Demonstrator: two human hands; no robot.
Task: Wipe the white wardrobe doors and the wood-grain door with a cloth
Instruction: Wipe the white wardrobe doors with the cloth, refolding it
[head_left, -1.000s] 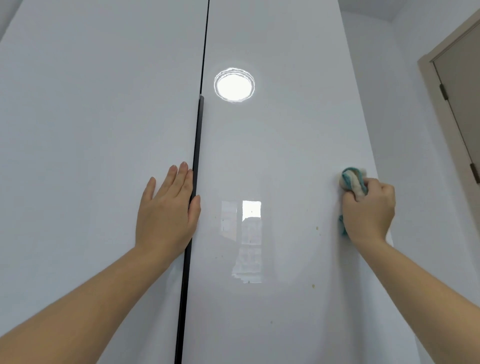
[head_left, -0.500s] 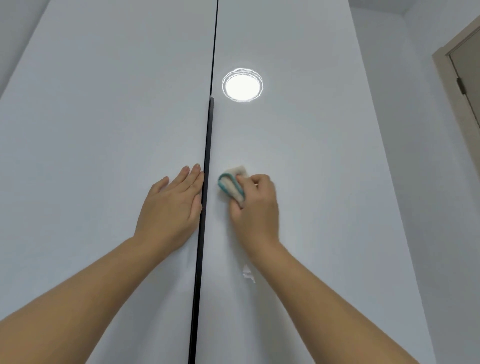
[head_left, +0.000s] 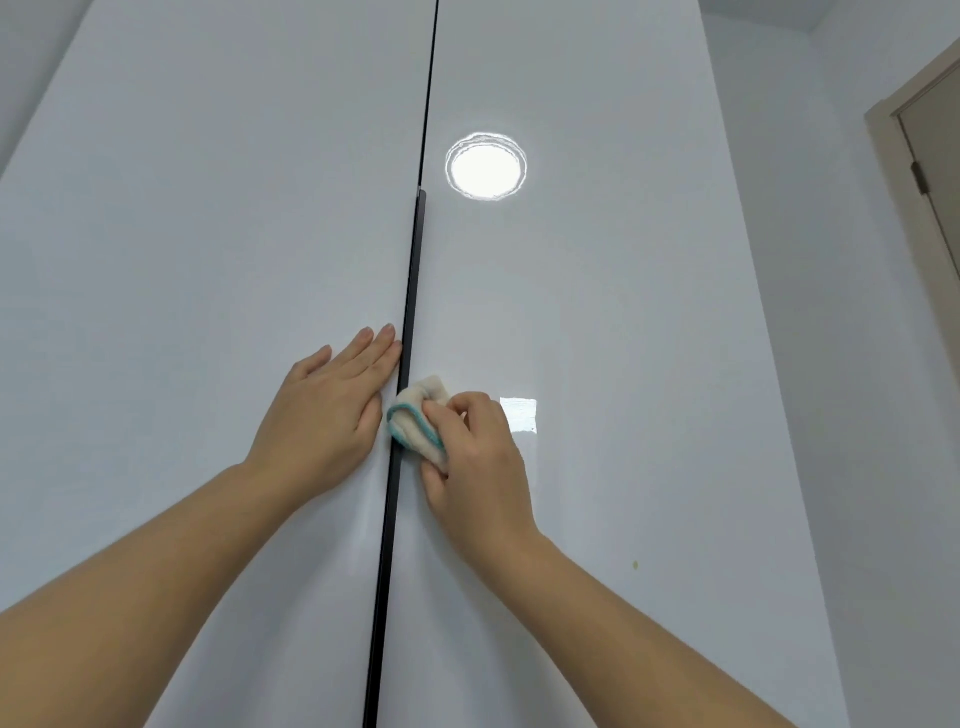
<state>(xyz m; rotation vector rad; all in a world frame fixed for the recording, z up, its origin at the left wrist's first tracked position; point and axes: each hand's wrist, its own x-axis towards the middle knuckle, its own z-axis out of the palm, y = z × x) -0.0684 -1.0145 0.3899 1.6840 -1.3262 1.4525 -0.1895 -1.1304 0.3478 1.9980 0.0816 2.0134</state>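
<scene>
Right now your left hand (head_left: 324, 410) lies flat on the left wardrobe door (head_left: 208, 260), palm against the glossy white panel. Its fingers are straight and close together, pointing up and to the right, and the fingertips reach the edge of the black handle strip (head_left: 410, 291) that runs down the gap between the two doors. Your left forearm comes up from the lower left corner. Your right hand (head_left: 478, 462) is curled round a bunched cloth (head_left: 415, 421), cream with a teal edge, and presses it against the inner edge of the right wardrobe door (head_left: 597, 312). The cloth overlaps the handle strip and sits just beside the base of your left thumb. The back of your right hand faces you, and the forearm slants up from the bottom right. Above the hands a round light reflection (head_left: 485, 166) glares on the right door, and a small bright rectangular reflection (head_left: 518, 414) shows just right of your right hand. Lower on that door is a tiny yellowish speck (head_left: 635, 565). At the far right, past a white wall (head_left: 831, 364), part of the wood-grain door (head_left: 940, 156) shows in its beige frame, with a hinge (head_left: 918, 178).
</scene>
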